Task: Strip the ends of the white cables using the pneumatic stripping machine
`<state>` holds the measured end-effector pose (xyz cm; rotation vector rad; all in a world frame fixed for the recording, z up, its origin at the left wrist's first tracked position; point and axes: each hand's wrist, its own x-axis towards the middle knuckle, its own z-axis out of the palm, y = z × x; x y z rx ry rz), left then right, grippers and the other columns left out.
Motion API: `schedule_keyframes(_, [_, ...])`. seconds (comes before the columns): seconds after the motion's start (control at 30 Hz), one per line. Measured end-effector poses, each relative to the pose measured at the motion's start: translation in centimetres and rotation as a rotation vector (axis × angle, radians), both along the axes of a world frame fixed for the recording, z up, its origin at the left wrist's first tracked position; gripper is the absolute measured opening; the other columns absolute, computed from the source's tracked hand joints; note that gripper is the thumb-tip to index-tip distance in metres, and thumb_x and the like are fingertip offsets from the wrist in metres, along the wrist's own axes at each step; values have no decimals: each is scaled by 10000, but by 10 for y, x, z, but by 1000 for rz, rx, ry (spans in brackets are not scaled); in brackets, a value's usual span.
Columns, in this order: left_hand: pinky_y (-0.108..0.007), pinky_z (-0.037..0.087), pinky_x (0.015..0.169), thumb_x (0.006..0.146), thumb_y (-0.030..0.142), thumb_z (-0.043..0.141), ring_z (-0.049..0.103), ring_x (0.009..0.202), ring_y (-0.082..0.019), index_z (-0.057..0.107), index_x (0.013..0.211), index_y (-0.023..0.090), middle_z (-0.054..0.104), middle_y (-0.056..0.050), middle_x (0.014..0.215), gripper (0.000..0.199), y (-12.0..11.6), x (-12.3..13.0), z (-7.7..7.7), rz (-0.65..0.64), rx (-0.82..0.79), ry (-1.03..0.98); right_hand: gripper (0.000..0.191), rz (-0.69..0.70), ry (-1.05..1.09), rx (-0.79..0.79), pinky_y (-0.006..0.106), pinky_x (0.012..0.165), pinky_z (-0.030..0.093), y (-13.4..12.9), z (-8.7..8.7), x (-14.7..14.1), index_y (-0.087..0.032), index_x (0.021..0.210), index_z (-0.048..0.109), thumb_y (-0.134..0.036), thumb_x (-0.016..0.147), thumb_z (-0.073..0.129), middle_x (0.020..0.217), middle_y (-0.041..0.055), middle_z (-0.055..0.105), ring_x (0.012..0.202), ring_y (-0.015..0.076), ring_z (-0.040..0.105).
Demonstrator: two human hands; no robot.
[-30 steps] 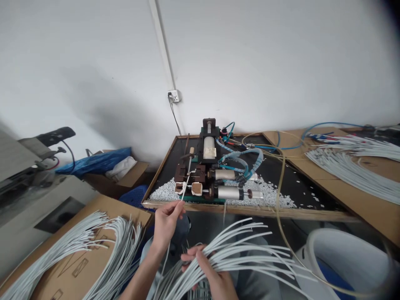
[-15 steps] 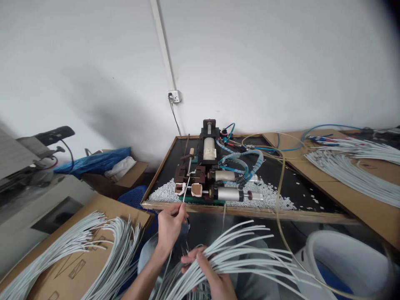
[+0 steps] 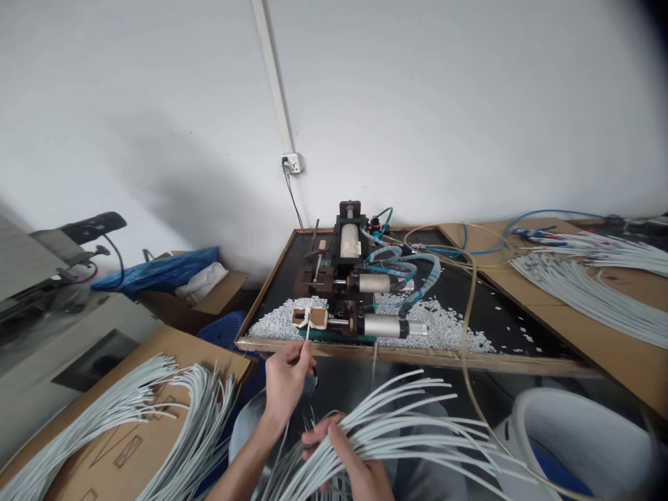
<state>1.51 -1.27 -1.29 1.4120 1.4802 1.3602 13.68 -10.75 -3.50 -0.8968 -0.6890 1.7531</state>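
Observation:
Between thumb and fingers, my left hand pinches a single white cable just in front of the machine. The cable's end runs into the padded clamp jaws, which are closed around it. My right hand is wrapped round a bundle of white cables low in front of me, their ends fanning out to the right. Behind the jaws stands the pneumatic machine with silver cylinders and blue air hoses.
White cut pieces lie heaped around the machine in a wood-edged tray. Cable bundles rest on cardboard at left, and more cables at right. A white bucket stands at lower right, with a yellowish hose hanging near it.
The clamp jaws have closed on the cable, the front cylinder's rod moving left. The rear block's parts have shifted too. Both my hands stay almost in place.

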Motion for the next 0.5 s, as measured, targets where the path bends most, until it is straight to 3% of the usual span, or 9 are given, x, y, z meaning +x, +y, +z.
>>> schedule_keyframes(0.13, [-239, 462, 505, 860, 417, 597, 591, 485, -159, 650, 727, 152, 649, -10, 552, 301, 1, -1, 2, -23, 11, -27, 486, -11, -34, -17, 311, 504, 549, -6, 11, 0, -154, 828, 630, -627, 731, 682, 804, 110, 788, 718, 261, 741])
schedule_keyframes(0.27, [-230, 463, 523, 878, 389, 577, 579, 490, -146, 620, 670, 163, 623, 3, 527, 310, 0, -2, 6, -70, 13, -66, 430, -21, -39, 14, 227, 472, 467, -13, 20, -1, -156, 834, 653, -585, 803, 635, 739, 80, 777, 578, 165, 688])
schedule_keyframes(0.37, [-221, 443, 519, 887, 374, 577, 540, 478, -128, 628, 696, 166, 596, 22, 519, 287, -2, -2, 5, -33, 42, -72, 459, -13, -35, 35, 199, 475, 448, -14, 21, -3, -158, 795, 650, -608, 838, 572, 641, 54, 758, 462, 104, 610])
schedule_keyframes(0.5, [-220, 429, 521, 886, 374, 582, 519, 497, -125, 651, 748, 163, 577, 30, 536, 261, -4, -1, 1, 23, 65, -49, 499, -16, -35, 59, 178, 419, 386, -14, 18, -4, -151, 779, 645, -626, 859, 517, 591, 59, 746, 416, 90, 564])
